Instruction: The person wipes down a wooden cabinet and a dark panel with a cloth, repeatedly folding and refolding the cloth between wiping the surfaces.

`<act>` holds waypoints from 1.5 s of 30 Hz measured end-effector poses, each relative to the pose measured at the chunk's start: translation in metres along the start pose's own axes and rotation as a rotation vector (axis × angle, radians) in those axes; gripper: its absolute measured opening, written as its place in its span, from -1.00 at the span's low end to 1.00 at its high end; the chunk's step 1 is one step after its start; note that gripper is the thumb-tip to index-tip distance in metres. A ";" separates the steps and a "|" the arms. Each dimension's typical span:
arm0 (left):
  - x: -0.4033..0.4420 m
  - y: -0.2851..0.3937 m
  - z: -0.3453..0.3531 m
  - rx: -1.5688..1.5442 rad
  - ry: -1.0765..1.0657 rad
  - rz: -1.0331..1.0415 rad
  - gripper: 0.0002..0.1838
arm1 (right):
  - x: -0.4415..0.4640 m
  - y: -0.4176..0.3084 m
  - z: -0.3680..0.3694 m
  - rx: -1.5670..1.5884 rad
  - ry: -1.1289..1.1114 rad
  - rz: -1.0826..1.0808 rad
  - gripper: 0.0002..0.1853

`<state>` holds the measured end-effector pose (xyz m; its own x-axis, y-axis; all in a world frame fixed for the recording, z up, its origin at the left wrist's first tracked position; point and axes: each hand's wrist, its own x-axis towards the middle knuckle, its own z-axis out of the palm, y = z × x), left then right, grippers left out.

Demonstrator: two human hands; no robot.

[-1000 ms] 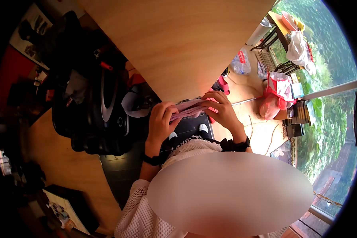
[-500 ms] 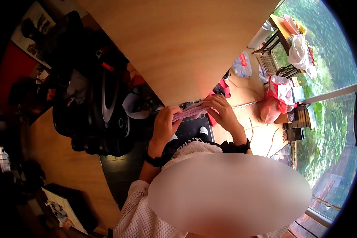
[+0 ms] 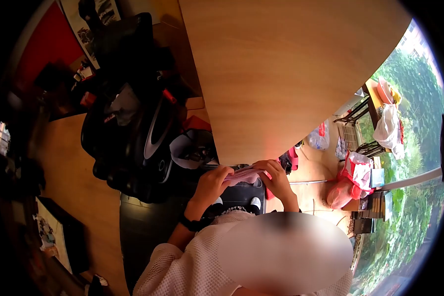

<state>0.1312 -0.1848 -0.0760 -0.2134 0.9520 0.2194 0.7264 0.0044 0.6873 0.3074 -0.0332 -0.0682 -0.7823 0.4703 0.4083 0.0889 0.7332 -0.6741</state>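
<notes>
A folded, pale pink cloth (image 3: 244,175) is stretched between my two hands, in front of my body. My left hand (image 3: 212,184) has its fingers closed on the cloth's left end. At the right end, my right hand (image 3: 276,179) pinches the cloth between thumb and fingers. The cloth lies in several layers, and its ends are hidden by my fingers. Just beyond it is the lower edge of a large wooden panel (image 3: 281,74).
A black massage chair (image 3: 133,143) stands to the left. Right of the panel are a clear bag of bottles (image 3: 319,136), red and white bags (image 3: 355,170), pink shoes (image 3: 293,158), and a table (image 3: 375,101) beside the window.
The view has tilted up and turned, so the hands and cloth appear lower and the panel larger. Both hands still hold the cloth.
</notes>
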 end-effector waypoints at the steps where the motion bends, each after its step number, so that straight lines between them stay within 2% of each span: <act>1: -0.001 -0.002 -0.002 0.021 -0.002 -0.031 -0.60 | 0.002 0.000 0.004 0.009 0.007 -0.001 -0.78; 4: -0.002 -0.008 -0.010 0.101 0.160 0.131 -0.59 | 0.009 0.000 0.018 0.038 0.032 -0.007 -0.80; 7: -0.002 -0.020 -0.024 0.134 0.217 0.164 -0.61 | 0.020 -0.006 0.031 0.017 0.047 0.005 -0.81; 9: 0.007 -0.027 -0.036 0.152 0.275 0.228 -0.75 | 0.030 -0.010 0.038 -0.001 0.070 -0.035 -0.80; 12: 0.022 -0.046 -0.050 0.238 0.341 0.260 -0.81 | 0.054 -0.010 0.042 -0.152 0.125 -0.126 -0.80; 13: 0.038 -0.055 -0.059 0.284 0.398 0.285 -0.81 | 0.063 -0.011 0.047 -0.207 0.229 -0.149 -0.79; 15: 0.058 -0.063 -0.067 0.337 0.478 0.315 -0.82 | 0.082 -0.022 0.047 -0.371 0.381 -0.032 -0.76; 16: 0.074 -0.065 -0.073 0.289 0.520 0.350 -0.82 | 0.096 -0.020 0.049 -0.328 0.453 -0.022 -0.69; 19: 0.116 -0.030 -0.119 0.180 0.636 0.504 -0.83 | 0.154 -0.041 0.039 -0.219 0.653 0.019 -0.80; 21: 0.140 -0.018 -0.141 0.204 0.718 0.603 -0.82 | 0.177 -0.055 0.030 -0.132 0.736 0.055 -0.80; 23: 0.167 -0.026 -0.154 0.170 0.810 0.692 -0.79 | 0.208 -0.057 0.033 0.021 0.845 -0.004 -0.78; 24: 0.176 -0.029 -0.158 0.142 0.837 0.683 -0.78 | 0.218 -0.058 0.042 0.068 0.856 -0.056 -0.73; 26: 0.183 -0.036 -0.160 0.094 0.852 0.651 -0.74 | 0.225 -0.051 0.069 -0.202 0.812 -0.273 -0.69; 27: 0.180 -0.040 -0.164 0.202 0.907 0.647 -0.73 | 0.225 -0.043 0.081 -0.342 0.779 -0.382 -0.67; 28: 0.177 -0.041 -0.165 0.295 0.968 0.634 -0.73 | 0.224 -0.033 0.096 -0.294 0.717 -0.427 -0.52; 29: 0.173 -0.040 -0.160 0.384 1.036 0.606 -0.72 | 0.221 -0.025 0.099 -0.400 0.707 -0.398 -0.48; 32: 0.151 -0.035 -0.138 0.482 0.882 0.615 -0.58 | 0.238 -0.002 0.096 -0.643 0.691 -0.394 -0.36; 34: 0.146 -0.025 -0.134 0.534 0.737 0.654 -0.37 | 0.256 -0.024 0.082 -0.712 0.732 -0.339 -0.39; 39: 0.186 0.023 -0.158 0.353 0.830 0.532 -0.36 | 0.299 -0.067 0.035 -0.824 0.861 -0.333 -0.42; 42: 0.192 0.031 -0.163 0.523 0.947 0.536 -0.38 | 0.297 -0.034 0.046 -0.887 0.810 -0.341 -0.43; 44: 0.198 0.015 -0.154 0.485 1.049 0.566 -0.34 | 0.285 0.007 0.064 -0.937 0.734 -0.340 -0.43; 45: 0.202 -0.003 -0.138 0.465 0.938 0.555 -0.33 | 0.278 0.029 0.078 -0.958 0.691 -0.340 -0.43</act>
<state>-0.0037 -0.0348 0.0617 -0.0492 0.2636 0.9634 0.9971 -0.0432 0.0627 0.0445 0.0808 -0.0219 -0.3894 0.1326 0.9115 0.5887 0.7969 0.1356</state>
